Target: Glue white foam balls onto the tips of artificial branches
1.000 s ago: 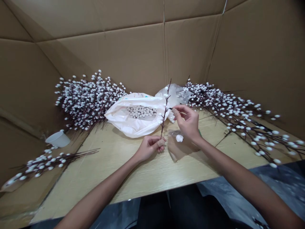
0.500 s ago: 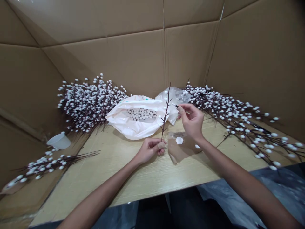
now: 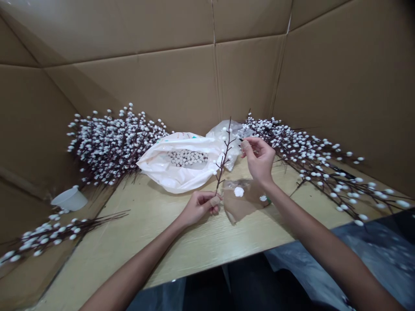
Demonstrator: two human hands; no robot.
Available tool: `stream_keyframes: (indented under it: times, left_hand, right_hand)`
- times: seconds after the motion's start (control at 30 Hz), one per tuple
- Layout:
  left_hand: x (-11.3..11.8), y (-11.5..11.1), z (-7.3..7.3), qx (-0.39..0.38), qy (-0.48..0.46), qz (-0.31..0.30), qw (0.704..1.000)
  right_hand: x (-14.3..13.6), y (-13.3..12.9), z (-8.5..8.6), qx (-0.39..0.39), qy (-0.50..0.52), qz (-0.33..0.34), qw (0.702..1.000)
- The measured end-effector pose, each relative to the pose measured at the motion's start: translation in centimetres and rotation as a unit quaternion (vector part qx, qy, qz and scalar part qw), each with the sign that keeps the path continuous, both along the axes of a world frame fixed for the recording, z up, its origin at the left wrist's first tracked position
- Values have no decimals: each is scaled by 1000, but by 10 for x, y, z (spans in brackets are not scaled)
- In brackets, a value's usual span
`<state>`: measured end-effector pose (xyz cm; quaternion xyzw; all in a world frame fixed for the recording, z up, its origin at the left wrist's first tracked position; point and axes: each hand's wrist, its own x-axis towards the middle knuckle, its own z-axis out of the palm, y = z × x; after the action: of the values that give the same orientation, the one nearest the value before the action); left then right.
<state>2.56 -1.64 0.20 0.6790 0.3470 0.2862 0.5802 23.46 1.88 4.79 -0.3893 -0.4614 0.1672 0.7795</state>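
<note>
White berries dot the dark twig [image 3: 223, 163] that I watch through the head camera from my remote post; it stands near upright above the table [image 3: 181, 250], just in front of the right end of the white bag [image 3: 175, 181] of pale beads [image 3: 188, 158]. The left hand [image 3: 201, 208] is closed on the twig's foot, thumb against fingers. The right hand [image 3: 260, 159] pinches a small dark piece [image 3: 241, 139] beside the upper stem; what it is, I can't make out, and I see a gap between its tip and the twig. For this close work, I'd want the left grip firm and low, so the stem doesn't sway and its side shoots stay open to reach. The right wrist should ride high enough to clear the brown sheet [image 3: 235, 211] below, where a white dab [image 3: 239, 191] and a smaller white spot [image 3: 263, 198] could smear onto the forearm. I'd bring the fingertips in from the side, lightly, because thin shoots would probably bend under a push, and I'd turn the twig between the left fingers rather than twist the right arm around it.
</note>
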Motion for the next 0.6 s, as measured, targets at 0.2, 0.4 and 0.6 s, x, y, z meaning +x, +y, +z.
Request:
stream_keyframes:
  times: [0.2,0.4,0.6]
  left_hand:
    - [0,0,1,-7,-7,4,1000]
    - [0,-1,3,-2,-3,3,1000]
    - [1,-2,3,-6,-12,5,1000]
  right_hand:
    - [-1,0,-1,-12,-4,6,1000]
    - [-1,0,-1,-13,2,8,1000]
    - [0,0,0,-16,9,1,1000]
